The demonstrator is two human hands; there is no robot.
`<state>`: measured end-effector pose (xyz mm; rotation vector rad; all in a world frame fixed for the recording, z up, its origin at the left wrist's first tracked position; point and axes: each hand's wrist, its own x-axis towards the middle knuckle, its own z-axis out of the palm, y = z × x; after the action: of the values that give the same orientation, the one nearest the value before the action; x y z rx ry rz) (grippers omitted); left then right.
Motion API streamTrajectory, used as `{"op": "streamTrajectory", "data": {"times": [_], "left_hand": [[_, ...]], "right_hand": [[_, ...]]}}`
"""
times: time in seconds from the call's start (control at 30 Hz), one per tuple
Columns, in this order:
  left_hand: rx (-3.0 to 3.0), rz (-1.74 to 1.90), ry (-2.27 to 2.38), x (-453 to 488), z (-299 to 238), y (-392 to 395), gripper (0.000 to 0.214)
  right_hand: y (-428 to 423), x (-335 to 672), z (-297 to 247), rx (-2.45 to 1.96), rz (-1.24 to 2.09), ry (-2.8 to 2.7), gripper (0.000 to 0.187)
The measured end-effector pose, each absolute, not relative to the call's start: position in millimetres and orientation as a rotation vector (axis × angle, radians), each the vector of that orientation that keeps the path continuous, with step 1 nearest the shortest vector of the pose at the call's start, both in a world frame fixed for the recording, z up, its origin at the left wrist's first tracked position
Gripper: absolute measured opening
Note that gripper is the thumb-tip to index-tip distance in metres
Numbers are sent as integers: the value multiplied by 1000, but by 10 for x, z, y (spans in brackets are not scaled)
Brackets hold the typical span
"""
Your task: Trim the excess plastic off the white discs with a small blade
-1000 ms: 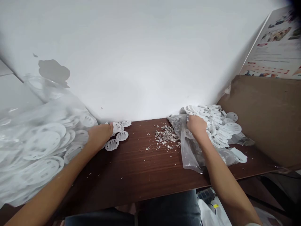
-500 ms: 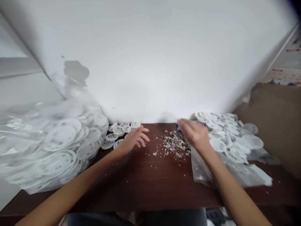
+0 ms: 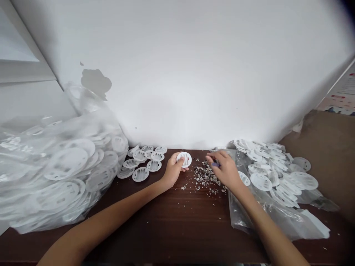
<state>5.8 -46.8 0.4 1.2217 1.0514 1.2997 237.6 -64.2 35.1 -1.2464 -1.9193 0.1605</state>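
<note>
My left hand (image 3: 173, 170) grips a round white plastic disc (image 3: 187, 159) with slots in it, thumb pressed on its face. To the right, my right hand (image 3: 223, 168) is closed around a small purple object (image 3: 215, 164), mostly hidden by the fingers, whose kind I cannot make out. Just below and left of that hand lies a pile of small shiny metal pieces (image 3: 205, 176). Left of my left hand, several slotted white discs (image 3: 140, 174) lie loosely on the dark brown table (image 3: 177, 221).
A large clear plastic bag (image 3: 69, 188) stuffed with white discs stands on the left. On the right, more white discs (image 3: 262, 182) are heaped on a clear bag (image 3: 241, 214). A white wall (image 3: 177, 92) rises behind, and brown cardboard (image 3: 330, 155) stands at the right.
My left hand was empty with fingers spread near the loose discs; it has moved right and now holds a disc. My right hand has come slightly lower over the metal pieces.
</note>
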Motion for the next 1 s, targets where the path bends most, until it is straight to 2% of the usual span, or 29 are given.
{"op": "streamTrajectory", "data": {"times": [0.2,0.3,0.43,0.67,0.8,1.0], "left_hand": [[1074,1334,976,14,-45,-423,43],[1104,1321,968,28,-39,-435,47],[1177,1264,992,59,-33,-448,53],[1292,1243,997,69,-45,-461,48],[1297,1226,1008,67,-33,-475,47],[1305,1198,1023,64,-9,-502,42]], "right_hand": [[-400,2530,133,-1573,168,-1925,37],[-350,2511,62,-1615,188,-1980,29],[-305,2445,65,-1666,175,-2007,31],[-287,2273,91,-1816,125,-2037,31],[-277,2277,74,-1738,158,-2043,24],[-291,2293,70,-1458,474,-1850,21]]}}
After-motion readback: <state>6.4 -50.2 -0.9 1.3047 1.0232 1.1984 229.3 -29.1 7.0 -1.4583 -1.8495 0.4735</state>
